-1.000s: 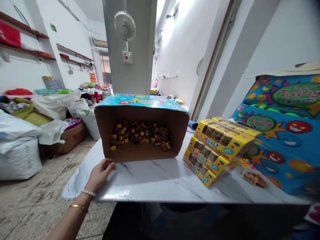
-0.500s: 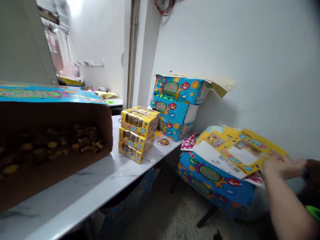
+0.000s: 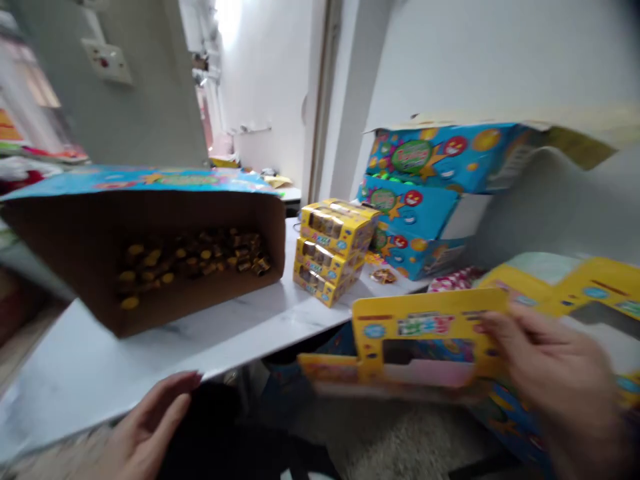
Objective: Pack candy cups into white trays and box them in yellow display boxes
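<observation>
My right hand [image 3: 555, 367] grips a yellow carton blank [image 3: 367, 343] with a cut-out window, holding it in the air right of the table. Its lower flap sticks out to the left, and the edges are blurred. At the table's front edge my left hand [image 3: 150, 423] is open and empty, thumb and fingers apart. Beyond it a large blue-topped cardboard box [image 3: 200, 303] lies with its open side facing me. Many small gold-and-brown wrapped pieces [image 3: 200, 257] are heaped inside. To its right stands a stack of filled yellow window boxes [image 3: 320, 257].
Blue printed boxes [image 3: 420, 180] are stacked at the back right against the wall. More flat yellow cartons [image 3: 600, 287] lie at the right on another blue box [image 3: 510, 413]. A small brown item [image 3: 383, 275] rests on the white table [image 3: 240, 327] near its edge.
My right hand has lifted a yellow carton blank off the pile and brought it left. My left hand has come into view. The view has turned to the left.
</observation>
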Available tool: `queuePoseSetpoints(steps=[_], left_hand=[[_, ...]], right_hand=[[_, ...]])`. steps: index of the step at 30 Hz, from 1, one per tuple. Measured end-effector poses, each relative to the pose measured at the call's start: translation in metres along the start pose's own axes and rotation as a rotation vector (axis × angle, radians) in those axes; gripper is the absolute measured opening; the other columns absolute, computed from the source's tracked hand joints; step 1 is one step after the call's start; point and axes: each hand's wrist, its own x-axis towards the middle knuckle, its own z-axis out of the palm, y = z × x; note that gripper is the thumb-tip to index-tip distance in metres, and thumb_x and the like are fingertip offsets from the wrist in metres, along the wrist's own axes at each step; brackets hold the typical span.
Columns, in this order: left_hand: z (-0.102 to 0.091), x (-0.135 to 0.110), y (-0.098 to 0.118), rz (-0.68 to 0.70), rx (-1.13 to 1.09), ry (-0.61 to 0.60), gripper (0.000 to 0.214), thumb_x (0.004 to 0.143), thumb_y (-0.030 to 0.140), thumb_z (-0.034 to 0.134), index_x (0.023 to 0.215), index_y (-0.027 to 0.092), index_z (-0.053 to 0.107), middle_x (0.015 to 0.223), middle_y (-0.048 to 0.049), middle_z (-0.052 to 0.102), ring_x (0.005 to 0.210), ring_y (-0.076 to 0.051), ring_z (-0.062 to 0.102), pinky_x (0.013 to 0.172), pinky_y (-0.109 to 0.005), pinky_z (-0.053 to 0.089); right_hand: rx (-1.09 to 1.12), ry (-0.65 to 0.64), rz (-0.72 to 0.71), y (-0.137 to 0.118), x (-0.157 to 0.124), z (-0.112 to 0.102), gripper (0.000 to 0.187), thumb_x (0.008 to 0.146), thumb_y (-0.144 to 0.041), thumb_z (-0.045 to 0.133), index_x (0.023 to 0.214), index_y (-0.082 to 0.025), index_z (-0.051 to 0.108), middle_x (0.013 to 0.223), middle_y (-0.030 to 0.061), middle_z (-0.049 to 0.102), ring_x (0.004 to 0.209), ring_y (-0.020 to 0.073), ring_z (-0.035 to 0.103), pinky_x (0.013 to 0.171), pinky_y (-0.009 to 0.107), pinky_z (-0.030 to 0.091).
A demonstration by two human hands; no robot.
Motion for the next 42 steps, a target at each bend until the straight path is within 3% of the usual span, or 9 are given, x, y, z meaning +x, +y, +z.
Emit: queuePoseSetpoints(steps=[5, 11, 17, 22, 24, 28, 34, 39, 42], left_hand=[[-0.013, -0.042, 0.056, 0.293, 0.021, -0.035, 0.045, 0.088, 0.039, 0.064, 0.131, 0.028, 0.055, 0.132, -0.0061, 0.065, 0.121, -0.023, 0.061, 0.101, -0.034, 0.052], [-0.072, -0.053, 0.021, 0.319, 0.434, 0.081, 0.024, 0.095, 0.017, 0.053, 0.112, 0.026, 0.068, 0.088, -0.0022, 0.072, 0.078, -0.016, 0.066, 0.070, -0.029, 0.053], [-0.075, -0.087, 0.000, 0.186, 0.446, 0.199, 0.044, 0.088, 0.016, 0.063, 0.131, 0.018, 0.055, 0.120, -0.0133, 0.067, 0.118, -0.029, 0.057, 0.102, -0.050, 0.044], [-0.041, -0.104, 0.004, 0.362, -0.021, 0.197, 0.007, 0.091, 0.022, 0.063, 0.096, 0.020, 0.069, 0.087, -0.0047, 0.071, 0.087, -0.020, 0.064, 0.084, -0.041, 0.051], [-0.036, -0.106, 0.004, 0.391, 0.020, 0.240, 0.010, 0.087, 0.020, 0.069, 0.097, 0.020, 0.071, 0.087, -0.0054, 0.068, 0.087, -0.021, 0.061, 0.079, -0.040, 0.050], [-0.039, -0.108, 0.004, 0.449, 0.087, 0.250, 0.020, 0.081, 0.012, 0.074, 0.099, 0.019, 0.072, 0.090, -0.0055, 0.064, 0.090, -0.021, 0.059, 0.079, -0.040, 0.050], [-0.037, -0.113, -0.001, 0.513, 0.083, 0.204, 0.019, 0.081, 0.013, 0.073, 0.099, 0.020, 0.070, 0.089, -0.0047, 0.065, 0.087, -0.019, 0.061, 0.078, -0.038, 0.051], [-0.026, -0.120, -0.005, 0.597, 0.094, 0.148, 0.021, 0.081, 0.008, 0.071, 0.100, 0.015, 0.068, 0.090, -0.0085, 0.067, 0.089, -0.021, 0.064, 0.078, -0.040, 0.053], [-0.024, -0.123, -0.002, 0.599, 0.146, 0.065, 0.019, 0.083, 0.007, 0.067, 0.100, 0.015, 0.066, 0.088, -0.0095, 0.070, 0.085, -0.021, 0.065, 0.074, -0.040, 0.052]], right_hand=[[0.640, -0.554, 0.151, -0.055, -0.047, 0.163, 0.039, 0.077, -0.057, 0.072, 0.072, -0.020, 0.063, 0.062, 0.0002, 0.063, 0.051, 0.0151, 0.056, 0.043, 0.025, 0.047], [0.960, -0.825, -0.038, -0.091, -0.111, 0.288, 0.022, 0.088, -0.042, 0.066, 0.081, -0.022, 0.071, 0.074, 0.0014, 0.069, 0.067, 0.0160, 0.062, 0.060, 0.025, 0.051], [1.133, -1.421, -0.348, -0.097, -0.154, 0.292, 0.020, 0.093, -0.033, 0.061, 0.092, -0.023, 0.078, 0.086, 0.0066, 0.072, 0.078, 0.0192, 0.064, 0.070, 0.031, 0.050], [1.198, -2.006, -0.044, -0.099, -0.146, 0.298, 0.076, 0.088, -0.079, 0.031, 0.096, -0.021, 0.079, 0.086, 0.0121, 0.075, 0.078, 0.0251, 0.068, 0.077, 0.041, 0.053], [0.922, -2.041, -0.096, -0.108, -0.144, 0.303, 0.067, 0.084, -0.077, 0.046, 0.107, -0.021, 0.076, 0.096, 0.0103, 0.075, 0.086, 0.0242, 0.069, 0.081, 0.039, 0.053], [0.416, -2.180, -0.656, -0.133, -0.147, 0.305, 0.087, 0.062, -0.050, 0.086, 0.139, -0.023, 0.055, 0.132, 0.0090, 0.064, 0.115, 0.0268, 0.062, 0.098, 0.037, 0.047], [0.261, -2.134, -0.838, -0.145, -0.144, 0.298, 0.082, 0.073, -0.049, 0.078, 0.145, -0.021, 0.048, 0.134, 0.0092, 0.062, 0.114, 0.0254, 0.062, 0.096, 0.034, 0.048], [0.140, -2.111, -0.975, -0.140, -0.152, 0.283, 0.043, 0.088, -0.032, 0.062, 0.130, -0.021, 0.060, 0.115, 0.0070, 0.072, 0.098, 0.0209, 0.068, 0.084, 0.029, 0.049], [-0.101, -1.854, -1.090, -0.141, -0.156, 0.270, 0.030, 0.092, -0.019, 0.048, 0.118, -0.018, 0.064, 0.100, 0.0088, 0.074, 0.087, 0.0215, 0.070, 0.074, 0.029, 0.048]])
